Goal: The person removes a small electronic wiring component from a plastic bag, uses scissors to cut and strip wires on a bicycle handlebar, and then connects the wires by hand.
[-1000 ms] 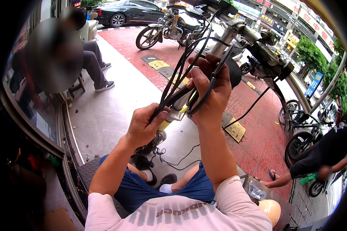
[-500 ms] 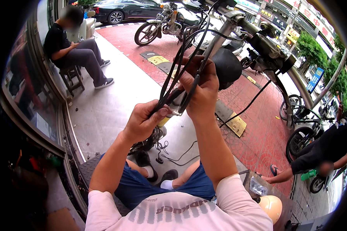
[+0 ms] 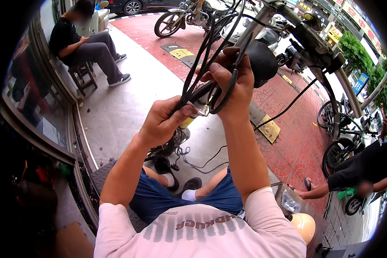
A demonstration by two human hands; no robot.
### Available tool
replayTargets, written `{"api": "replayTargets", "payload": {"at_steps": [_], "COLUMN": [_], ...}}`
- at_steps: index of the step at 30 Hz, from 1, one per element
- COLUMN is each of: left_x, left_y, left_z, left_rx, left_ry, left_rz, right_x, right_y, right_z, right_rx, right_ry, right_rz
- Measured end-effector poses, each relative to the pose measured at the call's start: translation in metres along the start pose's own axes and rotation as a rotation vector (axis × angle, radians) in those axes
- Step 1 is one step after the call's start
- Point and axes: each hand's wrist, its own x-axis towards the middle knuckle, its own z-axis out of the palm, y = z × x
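Several black cables [image 3: 201, 58] hang from the upright handlebar assembly [image 3: 303, 32] in front of me and run down into my hands. My left hand [image 3: 163, 118] is closed round the bundle, its thumb pressed along the top. Higher and to the right, my right hand [image 3: 232, 81] pinches a black cable between thumb and fingers; a loop of it [image 3: 222, 105] curves below the palm. Behind the right hand a grey metal tube [image 3: 251, 36] slants up to the handlebar, with a round black part [image 3: 264, 63] beside it. The lower cable ends are partly hidden by my hands.
Loose wires [image 3: 202, 165] lie on the floor by my shoes. A person sits on a stool [image 3: 82, 79] at the left by a glass door. Another person's legs [image 3: 322, 189] show at the right. Motorcycles [image 3: 180, 19] stand beyond, and a cream helmet [image 3: 303, 227] lies near my right side.
The whole view has shifted slightly. My right hand has turned a little, and the cable loop below it has opened wider. My left hand keeps its hold on the bundle.
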Motion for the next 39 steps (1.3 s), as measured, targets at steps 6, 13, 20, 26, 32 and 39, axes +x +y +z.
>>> {"api": "replayTargets", "payload": {"at_steps": [6,13,20,26,32,39], "left_x": [0.000,0.002,-0.001,0.002,0.005,0.000], "left_y": [0.000,0.001,-0.014,-0.009,0.001,0.005], "left_z": [0.000,-0.001,-0.004,0.003,0.014,0.003], "left_rx": [-0.105,0.091,0.021,-0.056,-0.046,-0.193], "left_ry": [-0.061,0.094,0.133,0.153,0.302,0.216], "left_rz": [-0.075,0.005,0.105,0.119,0.235,0.120], "right_x": [0.000,0.001,-0.013,-0.021,-0.016,-0.029], "right_y": [0.001,0.010,-0.003,-0.020,-0.021,-0.007], "right_z": [0.006,-0.007,-0.013,-0.002,0.003,0.002], "right_rx": [0.117,-0.061,-0.157,-0.090,-0.119,-0.218], "right_ry": [-0.147,0.036,-0.092,-0.160,-0.176,-0.185], "right_rz": [0.080,-0.027,0.004,0.104,0.111,0.106]}}
